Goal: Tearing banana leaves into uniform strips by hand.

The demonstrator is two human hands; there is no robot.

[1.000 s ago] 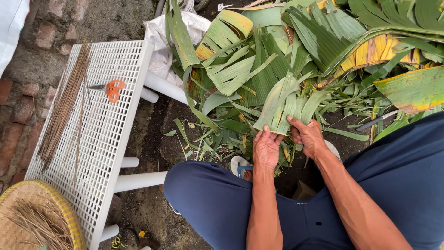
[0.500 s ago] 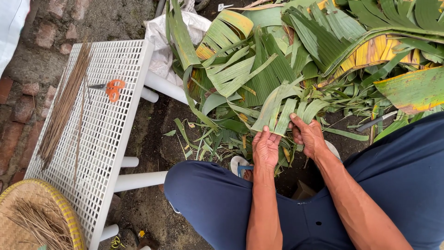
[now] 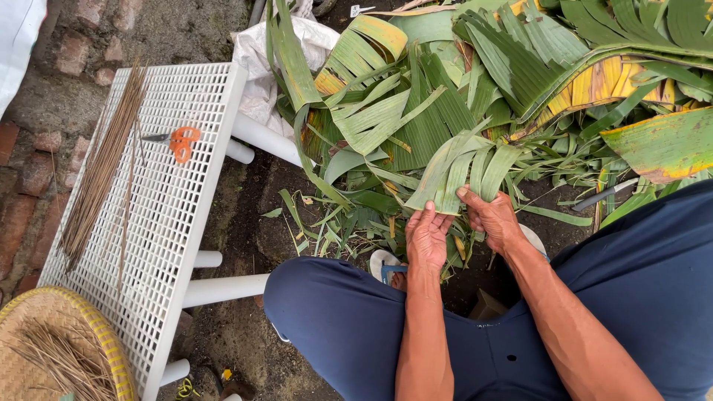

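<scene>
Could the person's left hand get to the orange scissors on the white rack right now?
Probably, once freed: the left hand grips the leaf strips now. The scissors lie uncovered on the rack, with nothing between, though it looks a stretch.

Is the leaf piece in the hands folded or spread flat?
Spread: the leaf piece fans out in split strips, held by left hand and right hand.
</scene>
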